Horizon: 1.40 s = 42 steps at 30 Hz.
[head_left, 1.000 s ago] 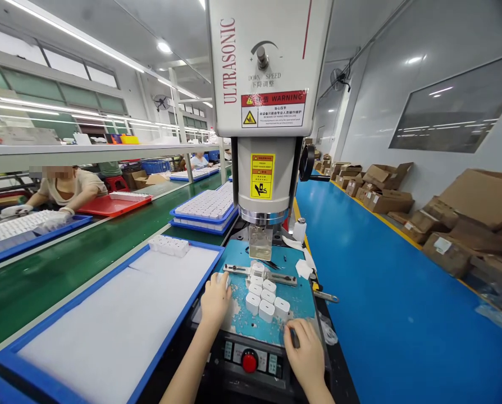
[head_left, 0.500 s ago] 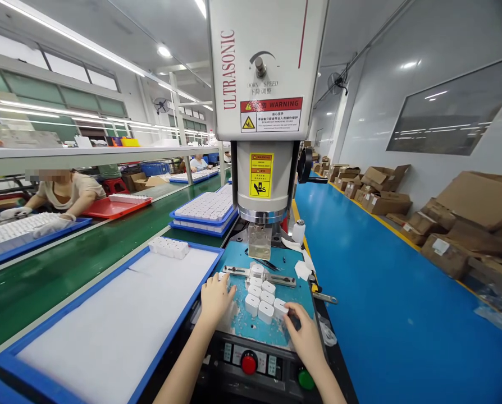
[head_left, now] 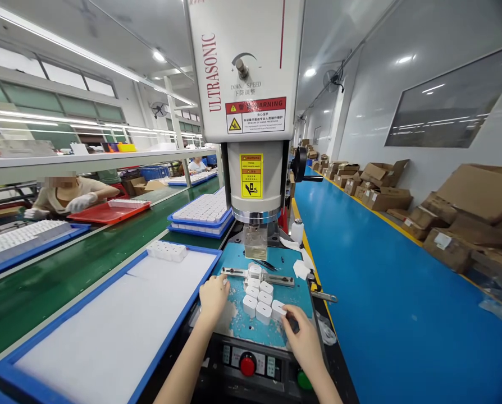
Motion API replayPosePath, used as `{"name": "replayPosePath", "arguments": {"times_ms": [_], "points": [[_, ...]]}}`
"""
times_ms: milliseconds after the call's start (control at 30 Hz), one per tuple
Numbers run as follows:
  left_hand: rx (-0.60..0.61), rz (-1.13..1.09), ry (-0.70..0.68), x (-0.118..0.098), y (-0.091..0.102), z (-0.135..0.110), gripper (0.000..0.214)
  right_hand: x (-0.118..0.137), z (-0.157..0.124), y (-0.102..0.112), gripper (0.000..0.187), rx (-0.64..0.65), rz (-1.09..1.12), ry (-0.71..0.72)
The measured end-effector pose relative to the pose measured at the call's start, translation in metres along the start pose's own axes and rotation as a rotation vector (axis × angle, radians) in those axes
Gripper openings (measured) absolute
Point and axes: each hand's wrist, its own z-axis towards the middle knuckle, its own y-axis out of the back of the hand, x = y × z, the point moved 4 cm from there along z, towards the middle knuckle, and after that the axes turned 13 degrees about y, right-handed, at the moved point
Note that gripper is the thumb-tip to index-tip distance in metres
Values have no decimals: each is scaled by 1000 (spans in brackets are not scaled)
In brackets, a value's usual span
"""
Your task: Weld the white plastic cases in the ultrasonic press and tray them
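Several white rounded plastic blocks (head_left: 263, 313), resembling charger housings, stand grouped on the blue-green machine plate (head_left: 242, 331). At the group's right front corner, my right hand (head_left: 304, 331) pinches one white housing (head_left: 278, 309) between thumb and fingers. My left hand (head_left: 213, 296) is at the plate's left edge, beside the metal bar (head_left: 282, 279), with its fingers curled inward. What it holds is mostly hidden; only a whitish bit shows by the fingertips. Another housing (head_left: 255, 271) sits at the bar, in front of and below the clear press head (head_left: 255, 242).
The ultrasonic press (head_left: 257, 174) rises ahead. A blue tray (head_left: 133, 272) with a row of white housings lies left, and stacked full trays (head_left: 202, 210) stand behind it. Red (head_left: 247, 365) and green (head_left: 305, 379) buttons sit below. A gloved co-worker (head_left: 72, 196) sits across the green belt.
The white piece seen at my left fingertips is now mostly hidden as that hand has turned slightly. My right hand keeps its hold. The co-worker's gloved hand has lifted from the tray.
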Motion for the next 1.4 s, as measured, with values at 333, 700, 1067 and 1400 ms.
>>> {"name": "replayPosePath", "arguments": {"times_ms": [333, 700, 1067, 1400], "points": [[-31, -18, -83, -56, 11, 0, 48, 2, 1, 0, 23, -30, -2, 31], [191, -82, -57, -98, -9, 20, 53, 5, 3, 1, 25, -48, -32, 60], [124, -38, -13, -62, 25, 22, 51, 5, 1, 1, 24, -60, -34, 59], [-56, 100, -187, -33, 5, -8, 37, 2, -3, 1, 27, -107, -34, 49]]}}
